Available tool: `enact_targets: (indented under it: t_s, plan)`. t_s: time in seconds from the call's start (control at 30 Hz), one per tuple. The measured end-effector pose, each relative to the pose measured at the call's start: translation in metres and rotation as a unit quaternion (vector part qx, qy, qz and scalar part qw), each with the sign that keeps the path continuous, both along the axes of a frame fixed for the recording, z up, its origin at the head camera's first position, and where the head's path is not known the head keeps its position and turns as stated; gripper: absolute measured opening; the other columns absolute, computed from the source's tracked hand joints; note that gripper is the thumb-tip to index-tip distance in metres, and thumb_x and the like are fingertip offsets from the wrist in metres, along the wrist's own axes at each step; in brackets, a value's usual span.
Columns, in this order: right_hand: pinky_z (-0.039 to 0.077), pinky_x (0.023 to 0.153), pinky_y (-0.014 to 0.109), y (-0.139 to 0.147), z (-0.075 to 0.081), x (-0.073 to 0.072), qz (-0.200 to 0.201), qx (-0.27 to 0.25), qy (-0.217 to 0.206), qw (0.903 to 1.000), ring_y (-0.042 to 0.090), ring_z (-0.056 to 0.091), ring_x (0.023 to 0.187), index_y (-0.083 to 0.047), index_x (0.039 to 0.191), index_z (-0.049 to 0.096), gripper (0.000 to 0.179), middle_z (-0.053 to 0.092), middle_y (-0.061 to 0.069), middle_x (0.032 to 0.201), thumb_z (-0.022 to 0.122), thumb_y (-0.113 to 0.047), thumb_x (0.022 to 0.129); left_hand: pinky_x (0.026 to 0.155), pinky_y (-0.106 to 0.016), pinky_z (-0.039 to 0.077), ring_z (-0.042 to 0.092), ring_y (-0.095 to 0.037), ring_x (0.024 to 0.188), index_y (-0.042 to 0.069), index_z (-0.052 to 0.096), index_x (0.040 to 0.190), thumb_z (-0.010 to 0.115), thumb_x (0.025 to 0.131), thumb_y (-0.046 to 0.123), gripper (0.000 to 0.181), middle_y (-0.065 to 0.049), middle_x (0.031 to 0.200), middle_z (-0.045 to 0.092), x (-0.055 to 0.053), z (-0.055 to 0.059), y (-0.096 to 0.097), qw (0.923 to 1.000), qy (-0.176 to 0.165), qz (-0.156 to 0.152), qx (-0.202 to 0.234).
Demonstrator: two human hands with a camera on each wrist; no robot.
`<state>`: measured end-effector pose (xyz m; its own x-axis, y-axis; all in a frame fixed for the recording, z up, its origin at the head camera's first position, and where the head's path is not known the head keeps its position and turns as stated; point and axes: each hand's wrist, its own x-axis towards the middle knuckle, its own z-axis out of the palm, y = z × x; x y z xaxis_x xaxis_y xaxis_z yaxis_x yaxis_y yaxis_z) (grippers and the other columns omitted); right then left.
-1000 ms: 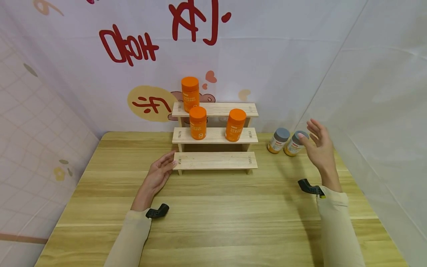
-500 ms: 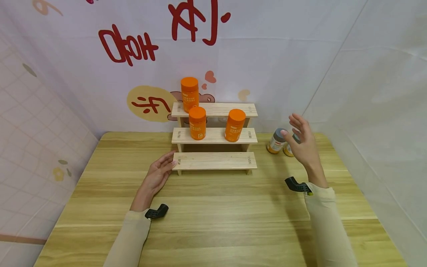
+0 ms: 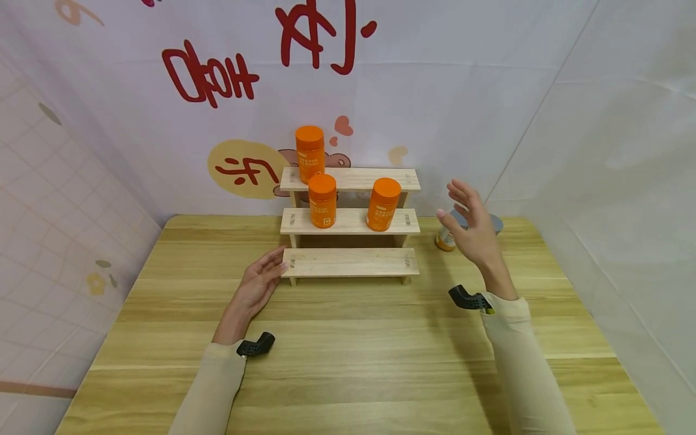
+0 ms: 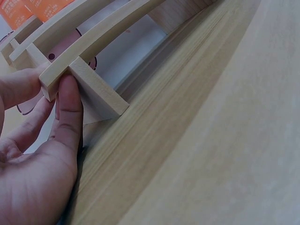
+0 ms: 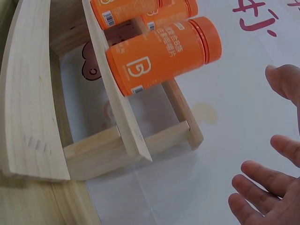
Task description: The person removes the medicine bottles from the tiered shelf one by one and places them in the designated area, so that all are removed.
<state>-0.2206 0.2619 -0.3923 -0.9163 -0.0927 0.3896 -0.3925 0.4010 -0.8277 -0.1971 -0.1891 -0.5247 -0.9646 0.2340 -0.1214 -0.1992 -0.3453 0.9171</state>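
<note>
A three-tier wooden display shelf stands at the back of the table. My left hand pinches the left end of its lowest board, thumb and fingers on either side of the edge in the left wrist view. One orange bottle stands on the top tier at left. The middle tier bears a second orange bottle and, further right, a third orange bottle. My right hand is raised right of the shelf, fingers spread, holding nothing. Behind it, a grey-lidded bottle is partly hidden.
Another grey lid shows just right of my right hand, its bottle mostly covered. A white printed backdrop rises behind the wooden table, with white sheeting at both sides.
My right hand has moved left, away from above the right grey-lidded bottle toward the shelf, fingers still spread. My left hand and the orange bottles have stayed put.
</note>
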Motion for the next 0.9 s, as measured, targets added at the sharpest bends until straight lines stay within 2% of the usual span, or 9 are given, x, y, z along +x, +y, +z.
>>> enact_targets:
  t_s: [0.27,0.53,0.73,0.9]
  plan:
    - [0.028,0.124,0.055,-0.016,0.009,-0.005,0.027,0.009,0.006,0.9996,0.036,0.033,0.151,-0.017,0.161,0.032,0.071,0.037,0.012,0.163,0.067,-0.008,0.099,0.088,-0.014,0.053,0.060,-0.005,0.111,-0.001,0.029,0.160,0.063,0.101,0.002,0.068,-0.001,0.129,0.054,-0.002,0.000,-0.002,1.0000,0.003,0.001,0.003]
    - [0.030,0.125,0.051,-0.033,0.024,-0.011,0.040,0.015,0.016,0.9989,0.030,0.038,0.149,-0.021,0.159,0.036,0.069,0.041,0.008,0.161,0.068,-0.011,0.099,0.089,-0.014,0.053,0.060,-0.005,0.113,-0.003,0.029,0.160,0.063,0.101,0.002,0.068,0.000,0.131,0.055,-0.002,-0.001,-0.002,1.0000,0.006,0.003,0.004]
    - [0.030,0.125,0.050,-0.046,0.032,-0.012,0.057,0.008,0.006,0.9983,0.031,0.038,0.149,-0.019,0.159,0.036,0.069,0.041,0.008,0.161,0.068,-0.011,0.099,0.091,-0.015,0.054,0.061,-0.006,0.112,-0.004,0.029,0.159,0.062,0.101,0.001,0.067,0.000,0.126,0.057,-0.001,-0.002,0.000,0.9999,0.014,0.004,0.002]
    - [0.031,0.125,0.047,-0.057,0.039,-0.012,0.065,0.016,-0.001,0.9978,0.028,0.038,0.150,-0.022,0.159,0.036,0.069,0.041,0.004,0.162,0.069,-0.015,0.099,0.090,-0.015,0.054,0.060,-0.006,0.110,-0.003,0.030,0.159,0.061,0.101,0.001,0.066,-0.001,0.126,0.056,-0.001,-0.004,0.000,1.0000,0.009,0.004,-0.001]
